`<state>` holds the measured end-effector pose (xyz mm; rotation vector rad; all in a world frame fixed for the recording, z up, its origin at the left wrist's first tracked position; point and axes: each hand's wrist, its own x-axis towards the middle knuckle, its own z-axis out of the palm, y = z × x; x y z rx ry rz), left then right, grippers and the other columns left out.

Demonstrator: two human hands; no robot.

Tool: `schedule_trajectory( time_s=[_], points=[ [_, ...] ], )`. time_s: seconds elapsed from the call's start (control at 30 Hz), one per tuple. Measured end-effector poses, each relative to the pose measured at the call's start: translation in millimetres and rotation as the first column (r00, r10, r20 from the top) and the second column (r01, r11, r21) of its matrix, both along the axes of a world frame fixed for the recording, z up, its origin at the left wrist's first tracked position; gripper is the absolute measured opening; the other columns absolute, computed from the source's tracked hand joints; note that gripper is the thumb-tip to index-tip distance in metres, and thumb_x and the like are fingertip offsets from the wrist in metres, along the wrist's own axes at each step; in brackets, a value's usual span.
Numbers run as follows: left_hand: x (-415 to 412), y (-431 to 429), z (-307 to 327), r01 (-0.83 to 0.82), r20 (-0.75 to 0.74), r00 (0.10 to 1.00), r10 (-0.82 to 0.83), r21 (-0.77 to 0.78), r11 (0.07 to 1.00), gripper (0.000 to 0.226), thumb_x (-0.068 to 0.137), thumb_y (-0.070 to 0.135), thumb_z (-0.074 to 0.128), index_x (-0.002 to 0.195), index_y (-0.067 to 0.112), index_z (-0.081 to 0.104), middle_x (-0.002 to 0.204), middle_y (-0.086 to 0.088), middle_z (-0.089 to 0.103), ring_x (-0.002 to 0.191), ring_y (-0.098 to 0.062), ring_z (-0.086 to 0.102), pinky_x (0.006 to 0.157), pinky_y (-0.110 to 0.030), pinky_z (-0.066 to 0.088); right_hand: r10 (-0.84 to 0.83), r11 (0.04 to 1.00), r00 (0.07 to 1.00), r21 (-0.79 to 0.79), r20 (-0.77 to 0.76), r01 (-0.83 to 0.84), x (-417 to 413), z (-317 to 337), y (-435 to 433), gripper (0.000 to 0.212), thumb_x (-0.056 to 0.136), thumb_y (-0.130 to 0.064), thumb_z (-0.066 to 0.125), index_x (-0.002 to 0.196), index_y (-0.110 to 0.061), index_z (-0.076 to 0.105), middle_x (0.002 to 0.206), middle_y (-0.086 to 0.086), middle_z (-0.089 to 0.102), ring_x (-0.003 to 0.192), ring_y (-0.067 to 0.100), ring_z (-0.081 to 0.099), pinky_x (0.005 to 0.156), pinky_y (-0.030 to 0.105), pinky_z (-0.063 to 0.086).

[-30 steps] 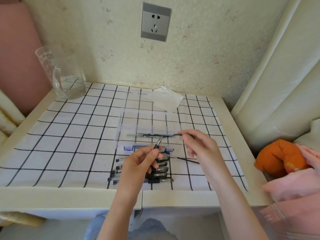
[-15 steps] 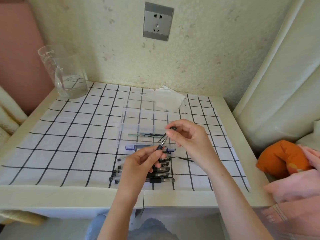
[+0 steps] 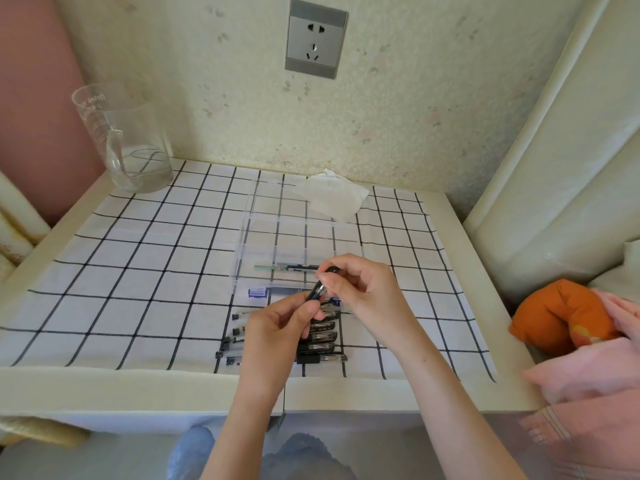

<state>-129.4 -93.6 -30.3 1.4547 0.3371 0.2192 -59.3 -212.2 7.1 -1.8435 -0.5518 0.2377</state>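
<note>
Over the checked tablecloth (image 3: 138, 278), my left hand (image 3: 273, 334) grips the barrel of a black pen (image 3: 316, 292), tip pointing up and away. My right hand (image 3: 363, 292) pinches a black cap (image 3: 331, 271) at the pen's tip end. The two hands meet just above the front edge of a clear plastic box (image 3: 242, 244) with blue latches (image 3: 258, 292). One pen (image 3: 287, 268) lies inside the box. Several black pens (image 3: 322, 345) lie in a row on the cloth under my hands, partly hidden by them.
A clear glass jug (image 3: 128, 143) with a little water stands at the back left corner. A crumpled tissue (image 3: 332, 195) lies behind the box. An orange cushion (image 3: 561, 317) and pink fabric (image 3: 588, 368) sit off the table's right edge. A wall socket (image 3: 316, 39) is above.
My right hand drew back from the box's right end with a cap and brought it onto the tip of the pen held in my left hand. The left hand stayed put.
</note>
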Motion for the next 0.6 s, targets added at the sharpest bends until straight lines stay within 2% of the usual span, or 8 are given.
schedule_trajectory(
  time_s=[0.17, 0.23, 0.3, 0.33, 0.4, 0.47, 0.53, 0.6],
  points=[
    [0.6, 1.7, 0.6, 0.024, 0.017, 1.000, -0.025, 0.070, 0.997, 0.022, 0.086, 0.015, 0.059, 0.068, 0.020, 0.070, 0.048, 0.006, 0.046, 0.048, -0.006, 0.037, 0.050, -0.013, 0.033, -0.008, 0.999, 1.000, -0.041, -0.018, 0.007, 1.4, -0.2, -1.5, 0.010, 0.089, -0.013, 0.061, 0.087, -0.021, 0.066, 0.058, -0.014, 0.059, 0.056, -0.002, 0.053, 0.057, 0.011, 0.040],
    [3.5, 4.3, 4.1, 0.059, -0.002, 0.998, -0.059, 0.107, 0.992, 0.018, 0.086, 0.015, 0.059, 0.075, 0.022, 0.070, 0.052, 0.010, 0.059, 0.049, -0.003, 0.046, 0.056, -0.011, 0.039, -0.001, 0.997, 0.999, -0.076, -0.036, -0.001, 4.1, 0.4, -3.9, 0.007, 0.091, -0.015, 0.059, 0.091, -0.018, 0.066, 0.064, -0.008, 0.060, 0.056, 0.001, 0.053, 0.058, 0.013, 0.042],
    [4.6, 6.7, 7.3, 0.068, -0.007, 0.998, -0.067, 0.134, 0.989, 0.014, 0.085, 0.018, 0.062, 0.092, 0.026, 0.069, 0.075, 0.016, 0.071, 0.069, 0.001, 0.062, 0.070, -0.015, 0.049, 0.006, 0.997, 0.998, -0.073, -0.058, -0.011, 5.6, 2.4, -7.4, 0.008, 0.091, -0.015, 0.059, 0.093, -0.016, 0.067, 0.068, -0.002, 0.063, 0.057, 0.005, 0.056, 0.058, 0.013, 0.043],
    [3.7, 7.9, 6.8, 0.046, 0.005, 0.999, -0.048, 0.173, 0.984, 0.023, 0.083, 0.022, 0.063, 0.105, 0.029, 0.066, 0.088, 0.018, 0.071, 0.085, 0.006, 0.063, 0.078, -0.014, 0.050, -0.015, 0.999, 0.998, -0.046, -0.061, 0.012, 6.8, 4.2, -9.7, 0.008, 0.091, -0.014, 0.059, 0.092, -0.016, 0.067, 0.069, 0.000, 0.064, 0.057, 0.007, 0.056, 0.057, 0.012, 0.042],
    [-0.8, 10.9, 5.1, -0.039, 0.031, 0.999, 0.032, 0.258, 0.965, 0.042, 0.079, 0.033, 0.065, 0.119, 0.037, 0.055, 0.105, 0.026, 0.063, 0.103, 0.014, 0.054, 0.085, -0.006, 0.044, -0.135, 0.988, 0.988, 0.065, -0.073, 0.140, 12.7, 8.7, -16.5, 0.010, 0.090, -0.010, 0.058, 0.091, -0.014, 0.067, 0.069, 0.004, 0.065, 0.056, 0.008, 0.056, 0.052, 0.012, 0.040],
    [-4.2, 15.9, 4.4, -0.132, 0.046, 0.991, 0.124, 0.285, 0.949, 0.043, 0.078, 0.038, 0.063, 0.120, 0.037, 0.055, 0.113, 0.029, 0.058, 0.110, 0.013, 0.048, 0.086, -0.002, 0.037, -0.311, 0.927, 0.946, 0.189, -0.086, 0.322, 26.4, 13.5, -25.4, 0.010, 0.091, -0.010, 0.058, 0.091, -0.012, 0.067, 0.069, 0.005, 0.065, 0.055, 0.008, 0.055, 0.049, 0.015, 0.039],
    [-5.3, 21.7, 0.6, -0.183, 0.020, 0.983, 0.184, 0.269, 0.946, 0.039, 0.083, 0.034, 0.061, 0.122, 0.036, 0.055, 0.118, 0.024, 0.055, 0.111, 0.004, 0.048, 0.088, -0.009, 0.035, -0.447, 0.864, 0.892, 0.229, -0.059, 0.448, 44.7, 15.5, -30.1, 0.009, 0.091, -0.010, 0.057, 0.093, -0.010, 0.066, 0.071, 0.004, 0.065, 0.054, 0.007, 0.056, 0.048, 0.015, 0.039],
    [-4.9, 24.0, -3.4, -0.186, 0.005, 0.982, 0.191, 0.243, 0.952, 0.034, 0.087, 0.027, 0.060, 0.120, 0.033, 0.057, 0.116, 0.019, 0.060, 0.110, -0.001, 0.052, 0.091, -0.016, 0.038, -0.506, 0.841, 0.862, 0.211, -0.018, 0.498, 62.3, 10.9, -24.1, 0.009, 0.091, -0.010, 0.057, 0.095, -0.009, 0.065, 0.073, 0.004, 0.065, 0.054, 0.006, 0.058, 0.050, 0.012, 0.040]
  ],
)
